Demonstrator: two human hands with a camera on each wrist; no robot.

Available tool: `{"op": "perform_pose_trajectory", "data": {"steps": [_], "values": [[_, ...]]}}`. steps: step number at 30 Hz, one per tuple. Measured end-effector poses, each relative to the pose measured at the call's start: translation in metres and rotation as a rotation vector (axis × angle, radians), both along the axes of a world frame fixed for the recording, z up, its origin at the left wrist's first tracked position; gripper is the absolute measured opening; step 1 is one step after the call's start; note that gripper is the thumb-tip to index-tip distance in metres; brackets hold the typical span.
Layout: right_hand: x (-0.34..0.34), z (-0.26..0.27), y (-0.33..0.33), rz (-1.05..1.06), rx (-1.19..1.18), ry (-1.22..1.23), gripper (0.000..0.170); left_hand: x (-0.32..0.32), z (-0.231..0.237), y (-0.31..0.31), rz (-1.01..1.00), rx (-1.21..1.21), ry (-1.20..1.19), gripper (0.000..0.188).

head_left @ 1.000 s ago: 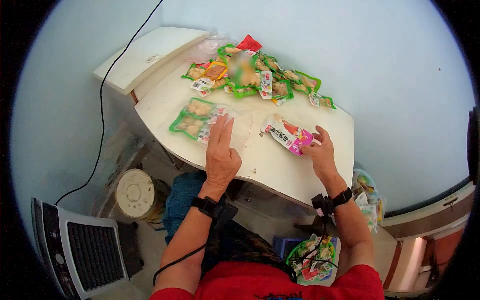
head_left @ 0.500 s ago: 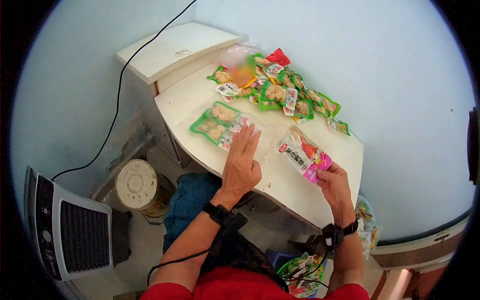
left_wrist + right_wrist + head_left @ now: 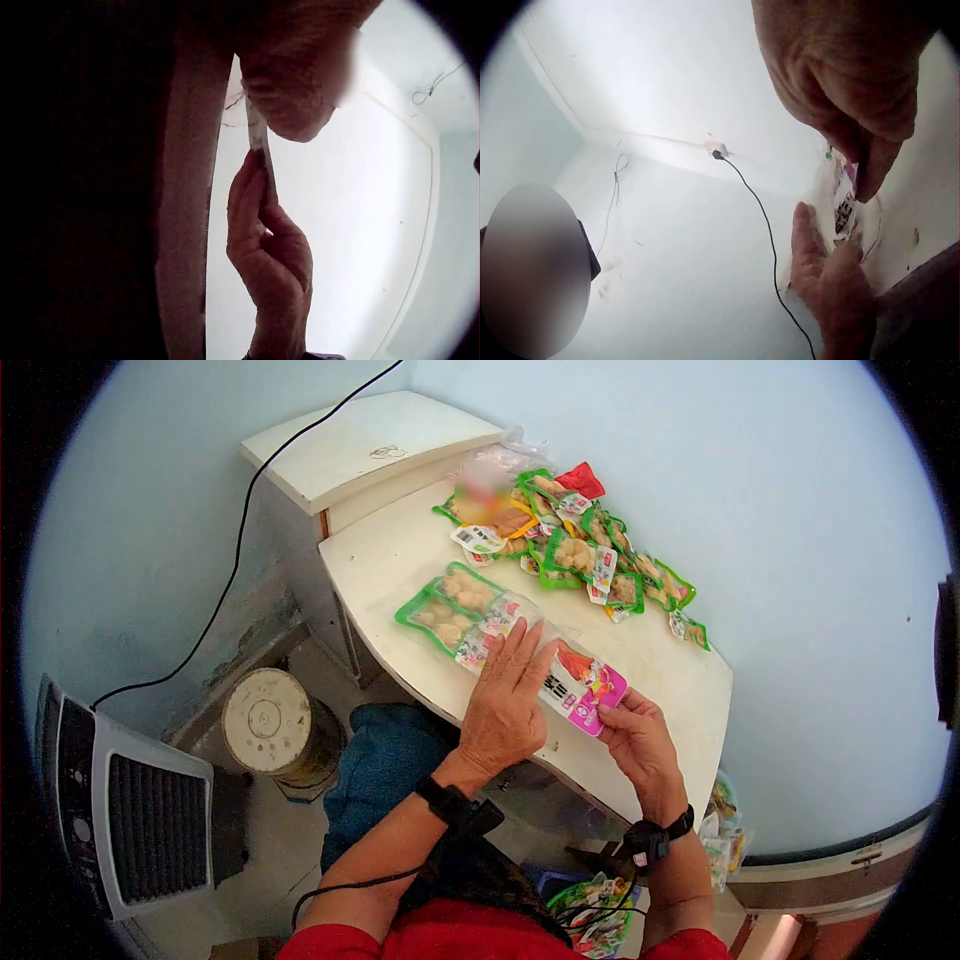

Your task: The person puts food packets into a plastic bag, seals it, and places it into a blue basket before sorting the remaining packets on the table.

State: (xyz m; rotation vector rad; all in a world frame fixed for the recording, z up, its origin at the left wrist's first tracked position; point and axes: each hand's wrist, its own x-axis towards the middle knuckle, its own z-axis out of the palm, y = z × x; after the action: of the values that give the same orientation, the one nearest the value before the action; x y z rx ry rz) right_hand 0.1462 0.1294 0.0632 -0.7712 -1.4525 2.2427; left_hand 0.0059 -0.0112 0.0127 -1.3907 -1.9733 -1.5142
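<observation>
Diagonally, the pink-and-white packet (image 3: pixel 588 690) stretches over the bench (image 3: pixel 690 705), its pink end pinched by the right hand (image 3: pixel 640 745) and its long axis aimed at the left hand (image 3: pixel 505 705), whose straight fingers partly hide the other end near 2 green-edged packets (image 3: pixel 467 590).

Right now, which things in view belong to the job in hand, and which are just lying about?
Likely in the job:
pink-and-white packet, held by the right hand
green-edged packets, by the left hand
packet pile, perhaps

Apparently just lying about:
lidded bucket
grilled appliance
black cord
</observation>
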Motion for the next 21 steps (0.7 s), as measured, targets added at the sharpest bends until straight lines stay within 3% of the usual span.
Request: {"op": "perform_pose_trajectory", "data": {"steps": [10,16,21], "values": [[-0.068,-0.013,-0.020,0.159,-0.026,0.056,0.029,-0.002,0.000,-0.008,-0.088,0.054,0.020,0.062],[-0.098,-0.031,-0.036,0.102,-0.168,0.105,0.023,-0.002,-0.006,-0.006,-0.062,0.058,0.007,0.066],[-0.108,-0.038,-0.045,-0.054,-0.117,0.033,0.026,-0.003,-0.007,-0.004,-0.060,0.088,0.025,0.067]]}}
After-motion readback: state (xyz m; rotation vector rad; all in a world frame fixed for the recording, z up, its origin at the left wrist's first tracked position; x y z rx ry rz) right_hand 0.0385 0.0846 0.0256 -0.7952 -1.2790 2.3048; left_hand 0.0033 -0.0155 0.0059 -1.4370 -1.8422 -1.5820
